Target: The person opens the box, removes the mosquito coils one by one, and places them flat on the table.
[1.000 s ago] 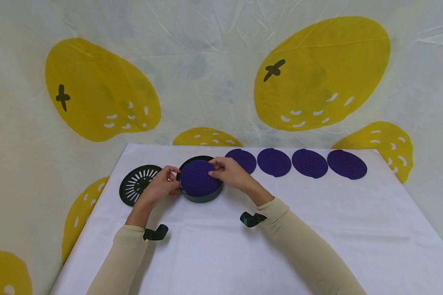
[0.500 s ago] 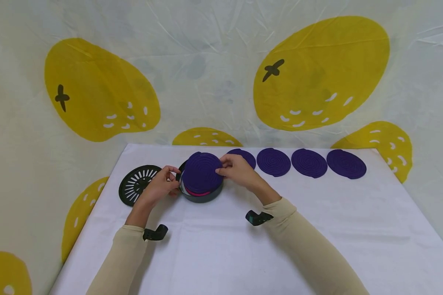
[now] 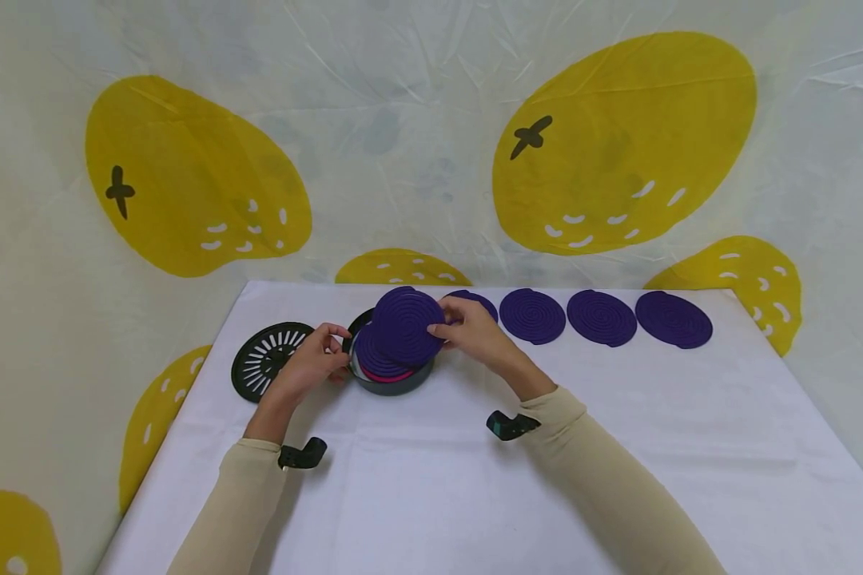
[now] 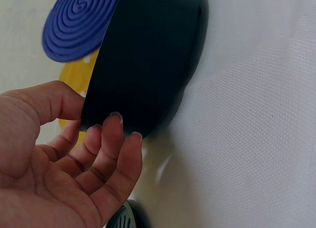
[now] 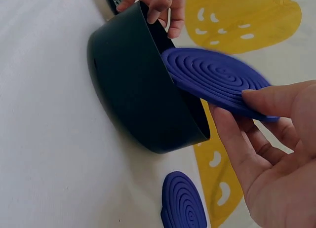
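A round black tin [image 3: 391, 379] stands on the white table [image 3: 475, 479], with purple spiral discs and a pink one stacked inside. My left hand [image 3: 316, 355] grips its left rim [image 4: 143, 65], thumb inside and fingers on the outer wall. My right hand [image 3: 467, 329] pinches a purple spiral disc [image 3: 407, 326] by its right edge and holds it tilted above the tin [image 5: 143, 99]. The disc [image 5: 217, 80] shows over the tin's mouth in the right wrist view, and also the disc [image 4: 79, 20] in the left wrist view.
A black slotted lid [image 3: 266, 369] lies flat left of the tin. Several purple spiral discs [image 3: 604, 317] lie in a row along the table's far edge, the nearest partly behind my right hand. A lemon-print sheet hangs behind.
My right hand has lifted the top purple disc out of the tin and up to the right, uncovering more purple discs and a pink one. The left hand has stayed on the rim.
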Motion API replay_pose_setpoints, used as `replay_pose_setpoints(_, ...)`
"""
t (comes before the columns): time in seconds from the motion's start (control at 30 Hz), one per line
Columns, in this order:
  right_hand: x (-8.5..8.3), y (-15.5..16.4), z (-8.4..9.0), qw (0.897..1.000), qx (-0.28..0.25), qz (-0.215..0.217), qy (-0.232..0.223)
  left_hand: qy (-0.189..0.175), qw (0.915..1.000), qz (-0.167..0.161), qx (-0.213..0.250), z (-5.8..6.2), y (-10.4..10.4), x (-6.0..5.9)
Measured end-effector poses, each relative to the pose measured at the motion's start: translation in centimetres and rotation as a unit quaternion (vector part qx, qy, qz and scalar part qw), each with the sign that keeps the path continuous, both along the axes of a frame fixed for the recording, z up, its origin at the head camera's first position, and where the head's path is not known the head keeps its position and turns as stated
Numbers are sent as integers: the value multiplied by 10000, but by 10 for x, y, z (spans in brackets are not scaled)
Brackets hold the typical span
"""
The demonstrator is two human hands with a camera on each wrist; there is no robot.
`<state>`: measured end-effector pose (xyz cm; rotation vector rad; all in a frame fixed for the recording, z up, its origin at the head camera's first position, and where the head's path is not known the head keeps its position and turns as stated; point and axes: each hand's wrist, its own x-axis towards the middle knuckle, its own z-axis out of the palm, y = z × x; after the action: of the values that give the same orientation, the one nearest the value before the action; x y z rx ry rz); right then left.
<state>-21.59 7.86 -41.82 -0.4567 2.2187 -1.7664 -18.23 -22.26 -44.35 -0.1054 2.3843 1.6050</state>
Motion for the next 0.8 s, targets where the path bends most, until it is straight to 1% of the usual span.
replay_pose_setpoints(0.17,1,5,0,9999,-102,1,-59,6,10000,17,21,0,1,0)
replay_pose_setpoints(0.4,4,13,4,9988,-384,3,-301,33,10000,-13,29,1,1,0)
replay_pose_setpoints(0.63,7,25,9,9995,-199,142,-208,-31,10000,14,-8,1,1,0)
replay_pose_setpoints(0.8,9,35,10,9997,-70,144,-202,-16,10000,9,-19,0,1,-1)
